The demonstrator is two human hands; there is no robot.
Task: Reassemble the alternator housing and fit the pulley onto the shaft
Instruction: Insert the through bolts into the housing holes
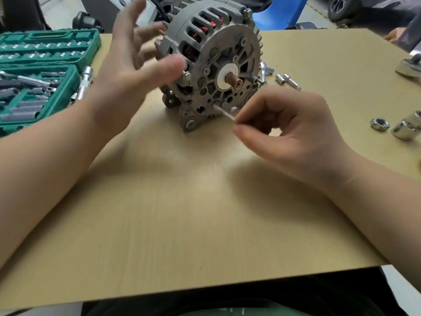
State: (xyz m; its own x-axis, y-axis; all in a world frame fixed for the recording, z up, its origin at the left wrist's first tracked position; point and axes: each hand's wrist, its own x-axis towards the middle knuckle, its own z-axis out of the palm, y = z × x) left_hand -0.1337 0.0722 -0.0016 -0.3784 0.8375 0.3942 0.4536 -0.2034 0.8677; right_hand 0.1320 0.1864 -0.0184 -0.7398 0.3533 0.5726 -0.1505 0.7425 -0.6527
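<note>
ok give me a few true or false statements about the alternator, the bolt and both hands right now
1. The right hand pinches a long bolt that sticks out of the alternator. True.
2. The left hand grips a socket. False: its fingers are spread and it holds nothing.
3. A pulley already sits on the shaft. False: the shaft end is bare, with only a white ring around it.
4. A green socket case lies open at the left of the table. True.
5. A loose nut lies on the table to the right. True.
</note>
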